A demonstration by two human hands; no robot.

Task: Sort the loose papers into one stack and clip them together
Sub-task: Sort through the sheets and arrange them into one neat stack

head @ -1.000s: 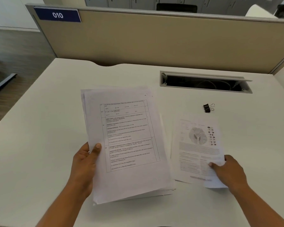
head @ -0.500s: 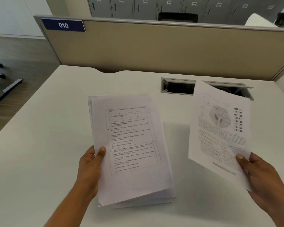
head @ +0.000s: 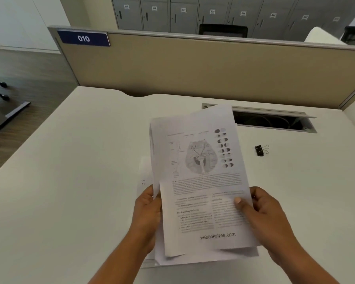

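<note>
Holding the stack of papers [head: 201, 181] between both hands, I see it lifted off the white desk [head: 70, 191] and tilted up toward the camera. My left hand [head: 147, 214] grips the stack's left edge, fingers wrapped behind the sheets so I cannot see them. My right hand [head: 262, 218] closes on the stack's right edge, its thumb [head: 239, 202] pressed flat on the top page just beside the right-hand text column.

The top page shows a grey anatomical drawing above the stack's middle, a column of small dark ovals to the right of the drawing, blocks of text below it and a web address printed near the bottom edge. This page sits skewed on the sheets under it: lower pages stick out past it at the stack's left edge and along the bottom, so the edges are not squared.

A black binder clip [head: 261, 150] lies on the desk to the right of the stack, level with the drawing and well apart from my right hand. Just beyond the stack's top right corner is an open cable slot [head: 275, 119] in the desk, and that corner overlaps the slot's left end in my view. Past the stack a beige partition [head: 193, 66] carries a blue 010 label [head: 83, 38], with grey lockers [head: 193, 13] behind it
</note>
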